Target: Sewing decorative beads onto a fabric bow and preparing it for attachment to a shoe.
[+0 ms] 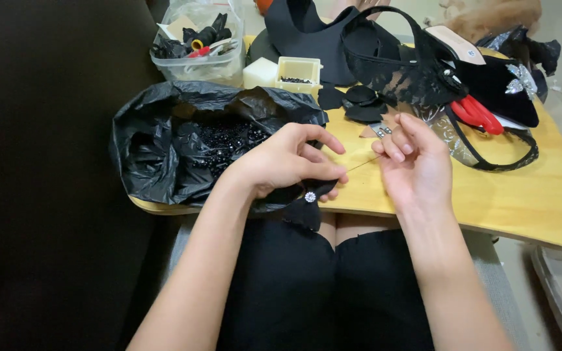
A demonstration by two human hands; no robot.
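Pinching black fabric bow (307,207) at bench (521,195) edge, left hand (281,162) fingers closed on it; right hand (414,162) fingers closed on thin needle (363,164). Best kept taut, small stitches near rhinestone (310,196).

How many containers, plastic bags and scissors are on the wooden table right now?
Containers: 2, clear plastic tub, small cream plastic box
Plastic bags: 1, black plastic bag of beads
Scissors: 1, red-handled scissors
Total: 4
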